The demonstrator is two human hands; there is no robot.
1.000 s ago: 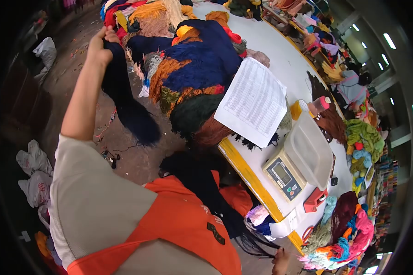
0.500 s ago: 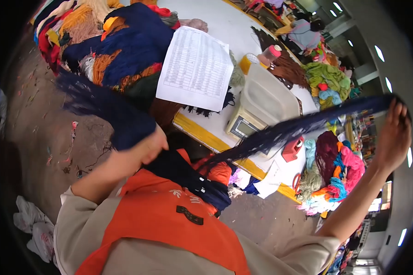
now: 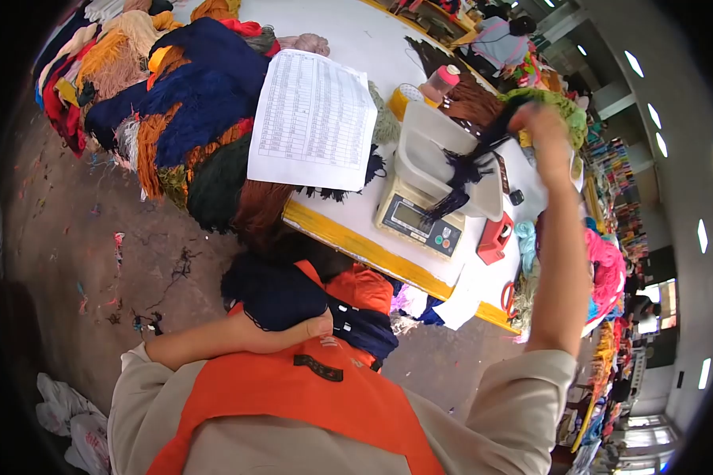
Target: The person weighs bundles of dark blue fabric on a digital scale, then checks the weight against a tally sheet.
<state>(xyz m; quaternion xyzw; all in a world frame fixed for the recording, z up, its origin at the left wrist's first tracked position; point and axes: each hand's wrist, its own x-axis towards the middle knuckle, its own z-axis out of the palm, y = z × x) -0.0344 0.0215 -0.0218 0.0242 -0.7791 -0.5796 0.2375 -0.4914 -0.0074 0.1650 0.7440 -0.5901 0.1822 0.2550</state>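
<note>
My left hand (image 3: 305, 328) is closed round a thick bundle of navy yarn (image 3: 273, 293) in front of the orange apron (image 3: 293, 388). More navy yarn lies across my lap beside it. Over the scale's tray my right hand (image 3: 535, 123), blurred, holds up a thin strand of navy yarn (image 3: 495, 138). Its lower end hangs into the clear plastic tray (image 3: 425, 131) and over the front of the digital scale (image 3: 416, 218). A printed sheet (image 3: 313, 119) lies left of the scale on yarn piles.
Heaps of coloured yarn (image 3: 206, 87) cover the table's left end. Around the scale are a yellow tape roll (image 3: 404, 99), a pink-topped cone (image 3: 444, 79), a red tape dispenser (image 3: 495, 237) and red scissors (image 3: 508, 297). Another person (image 3: 503, 43) is at the far back.
My right hand has moved left from the far right, bringing the navy strand over the tray. My left hand has drawn its bundle down and right towards my lap.
</note>
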